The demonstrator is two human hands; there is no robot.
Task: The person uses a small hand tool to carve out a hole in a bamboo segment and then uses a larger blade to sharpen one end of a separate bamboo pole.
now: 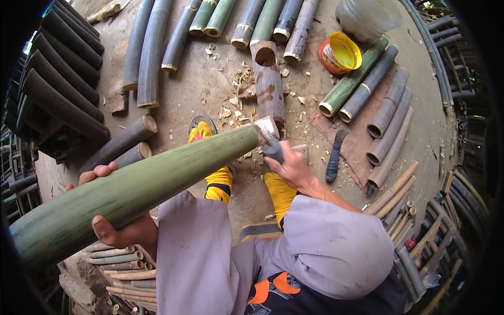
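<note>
My left hand [126, 228] grips a thick green bamboo pole [142, 191] from below, its fingers wrapped round to the far side. The pole slants from the lower left up to the middle, and its narrow end rests near a bamboo block [270, 97] standing in front of me. My right hand [291, 165] is closed on a dark, blurred cutting tool [273, 150] at that end. Pale cut wood shows beside the tool; its blade is not clear.
A curved knife [336, 156] with a dark handle lies at right. Cut bamboo tubes [367, 86] lie right and across the back, near a yellow-red tub [340, 53] and a cloudy plastic container [367, 18]. Wood chips [226, 113] litter the ground. Dark bamboo tubes [63, 100] are stacked at left.
</note>
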